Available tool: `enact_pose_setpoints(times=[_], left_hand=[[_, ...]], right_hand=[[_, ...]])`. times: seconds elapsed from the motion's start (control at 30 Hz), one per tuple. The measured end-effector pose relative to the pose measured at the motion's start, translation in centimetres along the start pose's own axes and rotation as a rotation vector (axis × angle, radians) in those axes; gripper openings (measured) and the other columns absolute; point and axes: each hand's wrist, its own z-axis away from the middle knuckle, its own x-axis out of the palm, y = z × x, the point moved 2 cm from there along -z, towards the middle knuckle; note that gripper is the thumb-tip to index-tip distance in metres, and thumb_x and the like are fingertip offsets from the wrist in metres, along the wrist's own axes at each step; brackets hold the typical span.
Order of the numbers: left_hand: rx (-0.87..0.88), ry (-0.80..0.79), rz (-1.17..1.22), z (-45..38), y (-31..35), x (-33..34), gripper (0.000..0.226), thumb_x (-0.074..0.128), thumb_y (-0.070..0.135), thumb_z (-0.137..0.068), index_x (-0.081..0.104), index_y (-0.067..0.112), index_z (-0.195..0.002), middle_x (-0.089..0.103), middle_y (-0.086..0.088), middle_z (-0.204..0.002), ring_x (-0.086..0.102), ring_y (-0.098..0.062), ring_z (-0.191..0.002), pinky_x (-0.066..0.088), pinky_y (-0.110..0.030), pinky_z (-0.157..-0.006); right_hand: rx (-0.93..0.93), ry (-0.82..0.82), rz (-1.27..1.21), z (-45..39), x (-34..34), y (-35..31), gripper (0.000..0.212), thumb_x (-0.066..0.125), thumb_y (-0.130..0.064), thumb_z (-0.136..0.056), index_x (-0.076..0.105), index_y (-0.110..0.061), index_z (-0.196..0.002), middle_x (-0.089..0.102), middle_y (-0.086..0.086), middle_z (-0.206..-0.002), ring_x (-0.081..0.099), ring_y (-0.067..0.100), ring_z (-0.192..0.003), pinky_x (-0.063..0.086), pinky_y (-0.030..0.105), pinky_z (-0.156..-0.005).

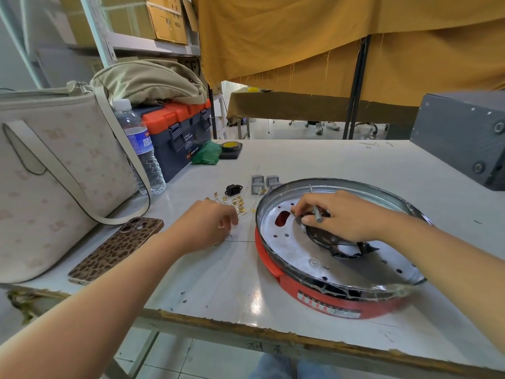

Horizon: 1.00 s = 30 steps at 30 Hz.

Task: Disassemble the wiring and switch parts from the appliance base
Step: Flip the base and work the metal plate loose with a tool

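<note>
right hand [341,214] fingers inside appliance base [328,294] | left hand [207,225] fingers on wires [235,205]

A worn white table [328,165] fronts mustard curtains [300,36] — shelving [153,45] holds cardboard boxes [166,20] at left.

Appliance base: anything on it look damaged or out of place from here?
Yes. The appliance base has a clear rim that looks cracked and splintered along the near edge, above the label. Its metal plate has a large ragged opening with torn black edges under the right hand.
</note>
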Motion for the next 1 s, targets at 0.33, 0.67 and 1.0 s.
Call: enact_pose_setpoints(times=[0.33, 0.67, 1.0], left_hand=[[-0.159, 0.071, 0.655, -0.6, 3.8, -1.2, 0.012, 0.058, 0.029, -0.089, 0.065, 0.023, -0.097, 0.071, 0.009, -0.082, 0.067, 0.000, -0.066, 0.058, -0.027, -0.070], [-0.242, -0.109, 0.929, -1.4, 4.0, -0.7, 0.029, 0.062, 0.013, -0.085, 0.054, 0.020, -0.111, 0.067, -0.002, -0.102, 0.071, -0.023, -0.080, 0.060, -0.034, -0.071], [-0.280, 0.009, 0.954, -2.8, 4.7, -0.3, 0.024, 0.050, 0.013, -0.093, 0.057, 0.019, -0.115, 0.069, 0.002, -0.093, 0.066, -0.007, -0.072, 0.049, -0.013, -0.054]], right_hand=[[0.032, -0.007, 0.043, -0.1, -0.2, -0.5, 0.022, 0.048, -0.027, -0.098, 0.056, -0.027, -0.118, 0.062, -0.006, -0.119, 0.054, 0.015, -0.105, 0.042, 0.023, -0.080], [0.068, -0.016, 0.056, -0.3, -0.4, -1.0, 0.023, 0.045, -0.026, -0.100, 0.053, -0.022, -0.121, 0.059, -0.003, -0.122, 0.050, 0.013, -0.098, 0.035, 0.022, -0.077], [0.083, -0.032, -0.485, 0.5, -2.0, -1.7, 0.018, 0.044, -0.030, -0.100, 0.060, -0.022, -0.103, 0.069, -0.009, -0.109, 0.062, -0.001, -0.107, 0.044, 0.027, -0.099]])
